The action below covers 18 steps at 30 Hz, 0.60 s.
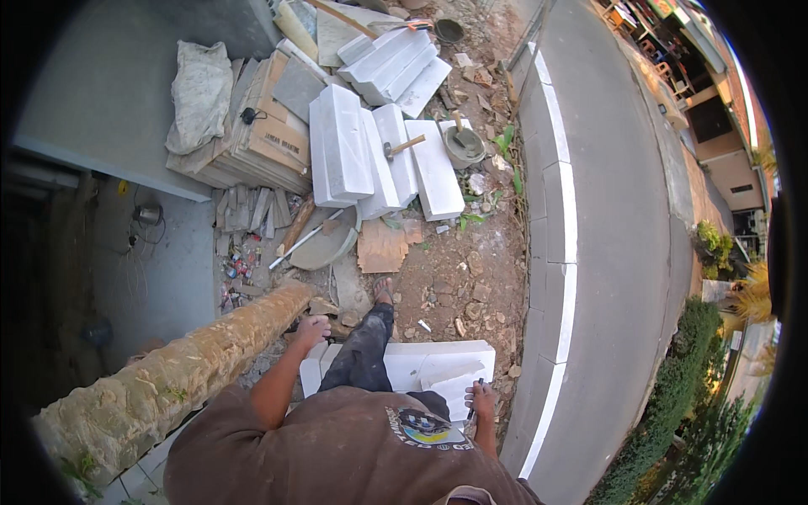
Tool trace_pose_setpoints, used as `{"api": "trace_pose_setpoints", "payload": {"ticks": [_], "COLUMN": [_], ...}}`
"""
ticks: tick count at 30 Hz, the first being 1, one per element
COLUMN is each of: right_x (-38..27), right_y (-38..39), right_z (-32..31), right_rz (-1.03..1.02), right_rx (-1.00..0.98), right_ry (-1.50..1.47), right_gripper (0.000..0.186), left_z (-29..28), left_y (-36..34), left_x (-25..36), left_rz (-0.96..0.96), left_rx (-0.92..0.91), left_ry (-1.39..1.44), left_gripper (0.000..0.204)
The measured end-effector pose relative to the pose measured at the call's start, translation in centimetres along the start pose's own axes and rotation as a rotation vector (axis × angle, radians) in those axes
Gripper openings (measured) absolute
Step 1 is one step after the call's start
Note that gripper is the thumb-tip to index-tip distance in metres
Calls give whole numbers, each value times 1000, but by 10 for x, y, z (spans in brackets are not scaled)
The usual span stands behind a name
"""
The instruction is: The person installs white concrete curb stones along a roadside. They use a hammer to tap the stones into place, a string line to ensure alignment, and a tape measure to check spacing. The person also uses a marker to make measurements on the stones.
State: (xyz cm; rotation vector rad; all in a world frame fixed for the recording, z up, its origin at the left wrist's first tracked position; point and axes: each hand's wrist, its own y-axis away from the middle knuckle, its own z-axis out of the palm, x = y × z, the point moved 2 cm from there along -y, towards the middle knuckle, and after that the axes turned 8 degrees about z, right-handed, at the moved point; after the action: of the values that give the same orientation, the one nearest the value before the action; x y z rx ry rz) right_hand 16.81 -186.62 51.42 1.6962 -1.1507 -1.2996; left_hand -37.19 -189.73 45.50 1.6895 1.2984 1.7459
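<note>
My right hand (481, 400) is closed around a slim black pen-like marker (473, 404). It is beside a large white block (421, 358) lying in front of my body, with a thinner white piece (450, 374) on top of it. My left hand (312, 331) hangs just right of the rough tree trunk (198, 370), fingers loosely bent and nothing visible in them. My leg in dark trousers (358, 349) crosses over the block. My bare foot (384, 290) is on the ground beyond, near a torn brown board (383, 246).
Ahead are stacked white blocks (341, 143), a hammer (404, 147) on them, and a mortar bucket (463, 145). Stacked boards (252, 135) stand left, near a shallow basin (324, 244). A white-topped kerb (569, 210) borders the grey road (614, 210) at right. Rubble covers the soil.
</note>
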Motion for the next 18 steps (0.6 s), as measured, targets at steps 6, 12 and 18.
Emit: {"api": "trace_pose_setpoints", "payload": {"ticks": [6,12,18], "right_x": [-73,-117,-198], "right_y": [-38,-65,-151], "right_z": [23,38,59], "right_rz": [4,37,-26], "right_rx": [-18,-51,-197], "right_ry": [80,390,560], "right_gripper": [22,22,25], "left_z": [5,2,-13], "left_y": [-27,-38,-54], "left_x": [75,67,86], "left_rz": [51,7,9], "left_rx": [105,188,374], "left_ry": [74,150,291], "left_gripper": [30,29,22]}}
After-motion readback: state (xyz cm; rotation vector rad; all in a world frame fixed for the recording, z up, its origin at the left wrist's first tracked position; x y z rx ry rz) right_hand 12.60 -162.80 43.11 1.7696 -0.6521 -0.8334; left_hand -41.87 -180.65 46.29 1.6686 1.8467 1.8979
